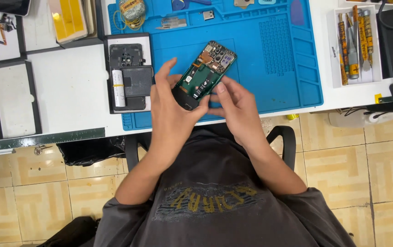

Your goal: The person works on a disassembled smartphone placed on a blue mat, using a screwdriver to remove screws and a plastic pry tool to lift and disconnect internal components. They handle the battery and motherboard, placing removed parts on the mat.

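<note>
Left hand (171, 112): cupped the lower end of the opened phone (204, 73) from below, thumb and forefinger spread wide around its left edge, other fingers wrapped under.
Right hand (235, 107): pinched the phone's right edge near the bottom, thumb tip pressed on the green board, fingers tucked behind.
Opened phone: held aloft between both hands, just over the near part of the blue work mat (274, 59), tilted with the camera cluster pointing up and to the right; back cover off, green circuit board and copper-coloured parts bared.
Blue work mat: spread across the white bench (68, 87), near edge just beside the hands.
Black tray (129, 73): sat touching the mat's left edge, loaded with a dark phone back panel, a white cylinder-like part and a black square piece.
White tool tray (354, 43): lay to the right of the mat, well apart from the hands, stocked with yellow-handled drivers and tweezers.
Far mat edge: dotted with small metal bits and a coil of yellowish wire (132, 11).
Left bench side: lined with flat white boxes with dark rims (13, 98).
Chair (281, 137): black armrests peeked out beside the forearms, above a tan tiled floor (365, 164).
</note>
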